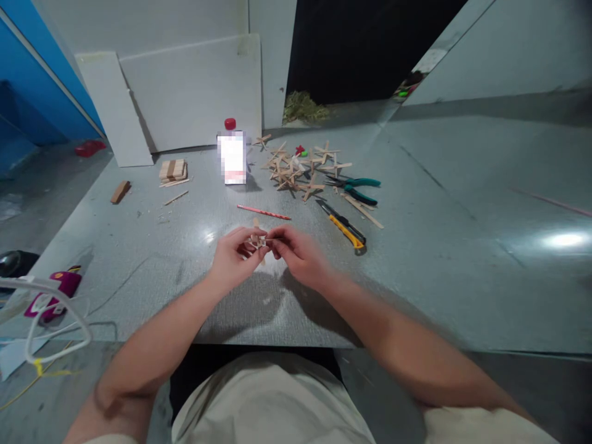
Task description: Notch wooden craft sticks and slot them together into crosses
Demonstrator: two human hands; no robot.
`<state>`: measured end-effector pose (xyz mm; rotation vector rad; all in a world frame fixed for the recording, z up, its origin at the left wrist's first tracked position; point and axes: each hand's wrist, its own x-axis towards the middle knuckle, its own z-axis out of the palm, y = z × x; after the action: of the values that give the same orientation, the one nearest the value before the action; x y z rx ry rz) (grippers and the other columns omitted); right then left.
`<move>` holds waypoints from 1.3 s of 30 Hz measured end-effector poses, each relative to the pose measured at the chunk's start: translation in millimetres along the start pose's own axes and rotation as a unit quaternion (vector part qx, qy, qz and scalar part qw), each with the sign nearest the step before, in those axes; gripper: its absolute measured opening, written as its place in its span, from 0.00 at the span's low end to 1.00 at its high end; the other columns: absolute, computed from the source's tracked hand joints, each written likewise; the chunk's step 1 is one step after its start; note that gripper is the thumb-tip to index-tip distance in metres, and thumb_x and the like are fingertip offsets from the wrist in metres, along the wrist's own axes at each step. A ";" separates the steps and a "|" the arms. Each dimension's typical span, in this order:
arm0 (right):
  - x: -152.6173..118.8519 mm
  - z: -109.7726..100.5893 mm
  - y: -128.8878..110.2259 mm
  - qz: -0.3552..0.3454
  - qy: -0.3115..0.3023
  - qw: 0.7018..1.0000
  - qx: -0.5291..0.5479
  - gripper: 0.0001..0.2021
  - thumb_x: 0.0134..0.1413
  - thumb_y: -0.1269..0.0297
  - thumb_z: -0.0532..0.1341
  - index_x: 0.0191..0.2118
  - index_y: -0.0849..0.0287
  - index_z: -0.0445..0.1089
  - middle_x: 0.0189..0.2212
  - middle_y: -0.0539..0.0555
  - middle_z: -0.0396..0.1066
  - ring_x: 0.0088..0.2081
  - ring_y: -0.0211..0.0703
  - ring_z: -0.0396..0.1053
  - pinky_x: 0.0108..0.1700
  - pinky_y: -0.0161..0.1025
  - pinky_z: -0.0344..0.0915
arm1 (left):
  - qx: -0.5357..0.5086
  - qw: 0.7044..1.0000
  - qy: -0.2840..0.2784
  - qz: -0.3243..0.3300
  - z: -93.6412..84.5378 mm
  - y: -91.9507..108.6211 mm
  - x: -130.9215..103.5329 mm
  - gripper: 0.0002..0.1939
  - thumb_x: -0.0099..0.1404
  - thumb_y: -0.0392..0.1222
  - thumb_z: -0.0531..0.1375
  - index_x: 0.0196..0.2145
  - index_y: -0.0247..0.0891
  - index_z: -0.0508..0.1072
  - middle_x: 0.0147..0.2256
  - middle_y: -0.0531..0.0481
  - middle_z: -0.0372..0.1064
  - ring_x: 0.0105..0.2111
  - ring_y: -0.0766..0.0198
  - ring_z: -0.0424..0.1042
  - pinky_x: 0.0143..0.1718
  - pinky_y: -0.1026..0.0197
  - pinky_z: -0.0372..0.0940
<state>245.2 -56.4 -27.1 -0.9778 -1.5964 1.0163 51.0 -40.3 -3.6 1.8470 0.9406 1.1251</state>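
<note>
**One small stick piece in the hands, a pile of finished ones at the back**

The left hand (234,254) and the right hand (296,251) meet over the middle of the bench (416,290), fingertips drawn together and pinching a small piece made of wooden sticks (257,240) between them. The piece sits just above the bench top, held from both sides; it is too small and blurred to tell how many sticks are already joined.

Just beyond the hands lies a red pencil (263,212), and to the right of it a yellow utility knife (345,226) — both untouched on the bench. Farther right, green-handled pliers (356,188) rest beside a loose stick (365,213).

Behind these, far from the hands, a pile of crossed-stick stars (298,168) has gathered — judging by it, a good many pieces are done. A bottle with a red cap (232,157) stands to the left of the pile, likely glue, though the label cannot be read.

Far left, a stack of plain sticks (173,171) is still unused, with a few strays near it, so material seems left for more. The work looks well along but not finished.
</note>
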 end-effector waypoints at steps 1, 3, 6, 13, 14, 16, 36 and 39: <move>-0.2 -0.4 -0.3 -0.001 0.002 1.000 -0.007 0.06 0.72 0.59 0.59 0.46 0.52 0.71 0.32 0.49 0.73 0.31 0.41 0.69 0.35 0.41 0.65 | -0.003 1.000 0.004 -0.004 0.5 1.3 -0.2 0.10 0.67 0.41 0.69 0.46 0.39 0.81 0.37 0.49 0.77 0.28 0.69 0.77 0.28 0.68 0.72; -0.6 -1.3 -1.5 -0.004 0.005 1.000 -0.018 0.05 0.71 0.60 0.60 0.46 0.51 0.71 0.31 0.49 0.73 0.31 0.42 0.69 0.36 0.41 0.65 | -0.007 1.000 0.013 -0.008 1.2 3.7 -0.4 0.10 0.66 0.42 0.71 0.44 0.39 0.81 0.38 0.49 0.77 0.28 0.69 0.78 0.28 0.68 0.74; -0.8 -2.1 -3.0 -0.009 0.003 1.000 -0.026 0.04 0.71 0.62 0.59 0.44 0.51 0.72 0.31 0.49 0.75 0.31 0.42 0.70 0.36 0.42 0.65 | -0.007 1.000 0.025 -0.011 1.7 7.2 -0.1 0.06 0.65 0.39 0.70 0.41 0.39 0.81 0.41 0.48 0.76 0.29 0.70 0.77 0.29 0.69 0.74; -3.2 -1.0 1.6 -0.009 0.009 1.000 -0.024 0.05 0.69 0.63 0.59 0.44 0.51 0.72 0.33 0.50 0.77 0.32 0.43 0.71 0.37 0.42 0.67 | -0.016 0.999 0.032 -0.024 3.5 9.6 -0.1 0.09 0.61 0.31 0.66 0.39 0.39 0.81 0.40 0.49 0.76 0.29 0.71 0.76 0.28 0.70 0.71; -3.3 -1.1 2.2 -0.009 0.011 1.000 -0.021 0.05 0.69 0.63 0.59 0.44 0.51 0.72 0.33 0.50 0.78 0.32 0.43 0.71 0.37 0.42 0.67 | -0.021 0.999 0.031 -0.028 3.6 9.4 0.0 0.10 0.60 0.31 0.65 0.39 0.39 0.81 0.40 0.50 0.76 0.29 0.71 0.76 0.28 0.70 0.70; -2.9 -1.4 2.6 -0.009 0.014 1.000 -0.015 0.05 0.69 0.62 0.59 0.44 0.51 0.72 0.34 0.51 0.78 0.31 0.43 0.72 0.36 0.42 0.67 | -0.032 0.998 0.028 -0.038 3.4 9.0 0.2 0.09 0.61 0.32 0.66 0.39 0.40 0.81 0.40 0.50 0.76 0.28 0.71 0.76 0.28 0.69 0.70; -0.9 -3.3 -2.5 -0.006 0.023 1.000 0.004 0.08 0.71 0.56 0.61 0.45 0.52 0.73 0.35 0.52 0.80 0.32 0.43 0.74 0.37 0.43 0.70 | -0.120 0.987 0.004 -0.108 -0.2 4.5 0.7 0.08 0.63 0.40 0.68 0.40 0.38 0.80 0.37 0.48 0.83 0.34 0.61 0.84 0.39 0.60 0.79; -0.6 -3.7 -2.1 -0.004 0.023 1.000 0.000 0.07 0.70 0.57 0.61 0.45 0.53 0.74 0.35 0.53 0.81 0.32 0.43 0.74 0.37 0.42 0.70 | -0.106 0.989 0.010 -0.106 -0.9 6.1 0.7 0.08 0.63 0.40 0.68 0.40 0.38 0.81 0.38 0.47 0.83 0.35 0.61 0.84 0.39 0.61 0.78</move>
<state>248.7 -57.0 -24.6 -0.9865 -1.5615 0.9823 51.6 -42.1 2.3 1.5293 0.9640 1.0697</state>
